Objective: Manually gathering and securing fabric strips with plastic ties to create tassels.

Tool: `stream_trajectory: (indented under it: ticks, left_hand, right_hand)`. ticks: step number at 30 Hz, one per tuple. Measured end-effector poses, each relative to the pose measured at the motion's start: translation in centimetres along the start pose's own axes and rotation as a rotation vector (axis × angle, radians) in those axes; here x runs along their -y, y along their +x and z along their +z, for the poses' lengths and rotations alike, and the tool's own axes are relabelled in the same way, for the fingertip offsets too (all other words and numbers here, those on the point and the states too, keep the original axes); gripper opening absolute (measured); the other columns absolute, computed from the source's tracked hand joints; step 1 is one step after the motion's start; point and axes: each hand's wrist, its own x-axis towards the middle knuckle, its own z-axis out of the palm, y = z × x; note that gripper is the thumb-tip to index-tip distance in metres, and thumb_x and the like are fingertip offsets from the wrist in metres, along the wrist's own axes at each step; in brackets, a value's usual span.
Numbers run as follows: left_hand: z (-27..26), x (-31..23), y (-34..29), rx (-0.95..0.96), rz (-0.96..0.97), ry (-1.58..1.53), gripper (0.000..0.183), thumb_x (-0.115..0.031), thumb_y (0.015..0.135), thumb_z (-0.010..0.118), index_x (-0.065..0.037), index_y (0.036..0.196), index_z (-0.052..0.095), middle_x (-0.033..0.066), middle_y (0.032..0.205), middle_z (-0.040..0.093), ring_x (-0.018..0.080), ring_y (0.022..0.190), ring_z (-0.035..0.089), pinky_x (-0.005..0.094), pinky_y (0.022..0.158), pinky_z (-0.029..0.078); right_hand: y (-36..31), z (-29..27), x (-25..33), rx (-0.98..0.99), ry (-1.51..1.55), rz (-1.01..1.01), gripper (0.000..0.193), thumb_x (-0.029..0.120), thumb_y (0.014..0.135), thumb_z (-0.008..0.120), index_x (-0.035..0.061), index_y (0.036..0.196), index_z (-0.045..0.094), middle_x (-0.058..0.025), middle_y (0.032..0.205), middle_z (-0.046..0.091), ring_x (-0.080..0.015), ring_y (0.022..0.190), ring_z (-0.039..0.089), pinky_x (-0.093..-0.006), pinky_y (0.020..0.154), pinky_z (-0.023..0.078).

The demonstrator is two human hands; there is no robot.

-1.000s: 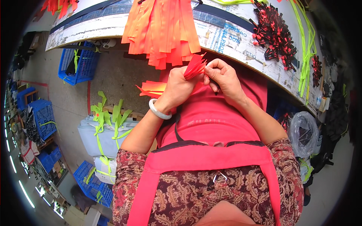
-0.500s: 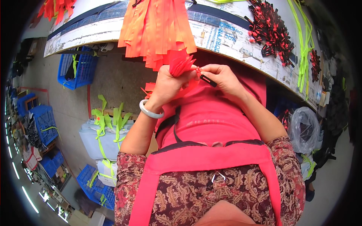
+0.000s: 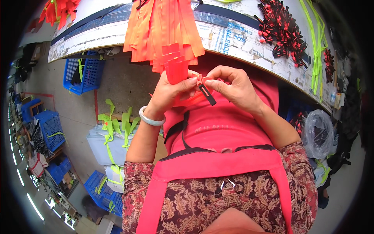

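Observation:
A bundle of orange-red ribbon strips point(image 3: 176, 69) is gripped in my left hand point(image 3: 171, 93), its ends fanning up past the fingers. Between both hands hangs a small black buckle point(image 3: 207, 95) with a slot, joined to an end of red ribbon. My left thumb presses near the top of that buckle. The thumb and forefinger of my right hand point(image 3: 233, 87) pinch the red ribbon end beside it. Just beyond the hands, a thick row of long orange ribbons point(image 3: 163, 27) drapes over the table edge.
On the white table point(image 3: 222, 37) at the right lies a heap of black buckles with red ribbon point(image 3: 282, 33). Yellow-green straps point(image 3: 316, 46) hang beside it. Blue crates point(image 3: 82, 74) and light-grey bundles tied with yellow-green strips point(image 3: 102, 146) stand on the floor at left.
The ribbon bundle in my left hand now stands more upright and spread. The buckle has turned to hang more steeply, and my right fingers have shifted from the buckle's top to the ribbon end.

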Motion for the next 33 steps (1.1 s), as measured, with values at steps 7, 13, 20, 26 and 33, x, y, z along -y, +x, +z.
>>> stream_trajectory:
  ticks: [7,13,20,26,33]
  left_hand:
    - [-0.3,0.3,0.0,0.024,0.035,-0.009,0.017,-0.011,0.089,0.066,0.003,0.099,0.065,0.007,0.076,0.066,0.0076,0.057,0.057,0.0197,0.045,0.038]
    - [-0.5,-0.2,-0.1,0.052,0.014,0.082,0.015,-0.009,0.088,0.066,0.003,0.097,0.066,0.0058,0.075,0.065,0.0077,0.057,0.055,0.0208,0.045,0.038]
    - [-0.1,-0.5,0.0,0.047,0.035,0.12,0.013,-0.008,0.086,0.068,0.003,0.094,0.067,0.0046,0.073,0.064,0.0086,0.058,0.056,0.0211,0.05,0.041]
    - [-0.4,-0.7,-0.1,0.08,-0.026,0.1,0.015,-0.011,0.085,0.069,0.002,0.091,0.067,0.004,0.07,0.063,0.0086,0.058,0.057,0.0207,0.051,0.041]
    - [-0.6,-0.9,0.0,0.088,-0.112,0.03,0.015,-0.013,0.084,0.07,0.0,0.091,0.067,0.004,0.07,0.063,0.0086,0.055,0.055,0.0215,0.046,0.039]
  right_hand:
    - [0.0,-0.2,0.5,0.012,-0.095,0.125,0.01,0.009,0.087,0.069,-0.0002,0.091,0.066,0.0021,0.08,0.063,-0.0002,0.07,0.051,-0.0158,0.061,0.041]
    - [-0.1,-0.4,0.9,0.04,-0.126,0.141,0.014,0.014,0.085,0.071,0.001,0.086,0.067,0.0038,0.075,0.061,-0.0001,0.068,0.049,-0.0169,0.059,0.041]
    - [0.0,-0.1,0.7,0.002,-0.005,0.24,0.016,0.019,0.086,0.071,0.0032,0.087,0.067,0.0033,0.074,0.061,0.0,0.063,0.048,-0.0171,0.054,0.037]
    - [0.7,-1.0,-0.3,0.121,0.025,0.251,0.016,0.02,0.086,0.071,0.0045,0.089,0.066,0.0054,0.072,0.059,0.0017,0.057,0.042,-0.0162,0.048,0.029]
    - [0.8,-0.9,-0.1,0.152,0.092,0.311,0.015,0.019,0.087,0.07,0.0045,0.088,0.064,0.0052,0.072,0.058,0.0018,0.056,0.041,-0.0166,0.047,0.028]
